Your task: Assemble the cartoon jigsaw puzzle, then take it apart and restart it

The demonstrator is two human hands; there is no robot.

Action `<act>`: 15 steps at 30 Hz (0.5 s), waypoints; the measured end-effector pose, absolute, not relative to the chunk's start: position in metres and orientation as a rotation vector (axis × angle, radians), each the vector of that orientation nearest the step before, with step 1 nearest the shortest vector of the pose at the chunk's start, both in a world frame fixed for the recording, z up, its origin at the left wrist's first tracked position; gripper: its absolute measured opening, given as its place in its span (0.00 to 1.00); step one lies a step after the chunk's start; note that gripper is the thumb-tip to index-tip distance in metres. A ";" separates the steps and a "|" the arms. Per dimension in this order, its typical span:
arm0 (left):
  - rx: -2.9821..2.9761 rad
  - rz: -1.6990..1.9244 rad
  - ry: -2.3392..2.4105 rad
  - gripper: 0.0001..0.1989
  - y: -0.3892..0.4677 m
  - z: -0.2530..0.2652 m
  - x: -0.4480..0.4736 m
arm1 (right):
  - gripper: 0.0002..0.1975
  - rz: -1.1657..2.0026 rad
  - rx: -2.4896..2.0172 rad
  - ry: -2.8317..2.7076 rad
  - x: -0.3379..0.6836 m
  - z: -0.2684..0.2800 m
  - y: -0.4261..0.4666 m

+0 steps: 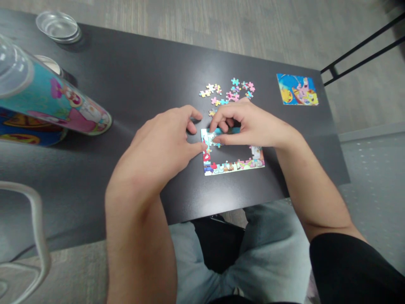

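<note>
Both hands meet over the top left corner of a half-built puzzle frame near the front of the dark counter. Left hand lies palm down with its fingers curled, the thumb tip pressing on the frame's left edge and the index finger bent above it; it grips nothing that can be seen. Right hand comes in from the other side, its thumb and forefinger pinched on a small puzzle piece at the frame's upper left, though the piece is mostly hidden under the fingertips, so it may be only pressed down rather than gripped. Only the border of the frame is joined, and the counter shows through its middle.

Just behind the hands lies a scatter of loose pieces, pink, teal and yellow, none touching the frame. Farther right, near the counter's back corner, lies a small cartoon picture card. At the left edge a printed tube lies on its side over a second one, and clear lids sit at the far left corner.
</note>
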State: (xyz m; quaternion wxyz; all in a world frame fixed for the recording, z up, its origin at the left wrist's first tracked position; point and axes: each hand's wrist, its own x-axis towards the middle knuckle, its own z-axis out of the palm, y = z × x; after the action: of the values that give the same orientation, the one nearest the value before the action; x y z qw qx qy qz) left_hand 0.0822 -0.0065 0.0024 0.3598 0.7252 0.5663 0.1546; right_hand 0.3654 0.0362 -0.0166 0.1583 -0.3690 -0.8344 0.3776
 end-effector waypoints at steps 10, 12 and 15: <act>1.893 0.366 1.521 0.24 -0.008 0.011 0.089 | 0.13 0.914 -0.999 -2.233 0.369 -0.016 0.042; 1.912 0.301 1.557 0.26 -0.009 0.017 0.094 | 0.18 0.820 -1.032 -2.132 0.375 -0.018 0.047; 1.927 0.218 1.590 0.28 -0.008 0.020 0.100 | 0.26 0.750 -1.134 -2.042 0.383 -0.020 0.053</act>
State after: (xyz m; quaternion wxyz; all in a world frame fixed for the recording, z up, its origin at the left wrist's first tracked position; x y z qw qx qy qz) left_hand 0.0999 -0.0079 0.0197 0.3116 0.7302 0.6024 0.0826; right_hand 0.3833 0.0533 -0.0204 0.3376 -0.4350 -0.7836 0.2877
